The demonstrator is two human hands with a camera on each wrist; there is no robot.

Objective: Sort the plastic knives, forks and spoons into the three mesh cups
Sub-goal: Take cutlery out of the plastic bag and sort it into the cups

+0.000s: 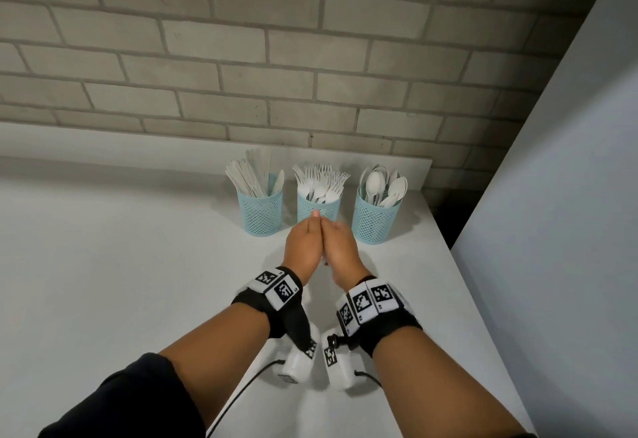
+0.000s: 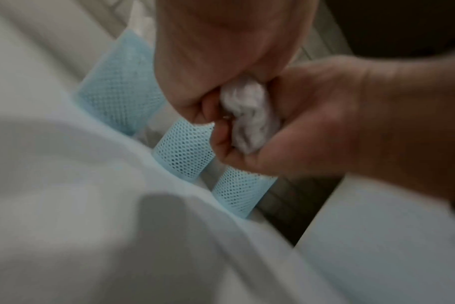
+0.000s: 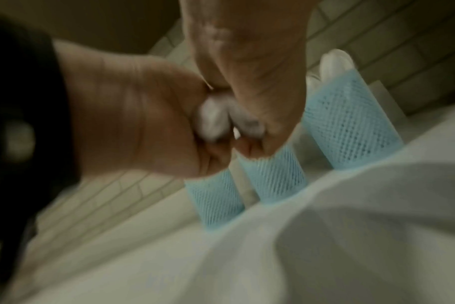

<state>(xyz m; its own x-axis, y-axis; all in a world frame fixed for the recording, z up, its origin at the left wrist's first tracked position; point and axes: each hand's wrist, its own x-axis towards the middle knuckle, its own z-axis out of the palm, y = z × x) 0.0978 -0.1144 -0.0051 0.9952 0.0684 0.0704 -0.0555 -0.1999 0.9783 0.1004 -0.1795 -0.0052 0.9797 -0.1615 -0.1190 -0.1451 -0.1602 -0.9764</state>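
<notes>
Three light-blue mesh cups stand in a row at the back of the white table [image 1: 138, 265]. The left cup [image 1: 260, 213] holds knives [image 1: 252, 175], the middle cup [image 1: 307, 210] forks [image 1: 322, 178], the right cup [image 1: 376, 220] spoons [image 1: 381, 184]. My left hand [image 1: 303, 248] and right hand [image 1: 340, 248] are pressed together just in front of the middle cup. In the wrist views a small white crumpled thing [image 2: 249, 115] [image 3: 216, 121] sits between them, with the curled fingers of both hands [image 2: 208, 61] [image 2: 325, 123] around it. What it is stays blurred.
A brick wall [image 1: 310, 58] rises right behind the cups. A tall grey panel [image 1: 569, 196] stands at the right, past the table's right edge. A cable [image 1: 241, 392] trails across the table under my forearms.
</notes>
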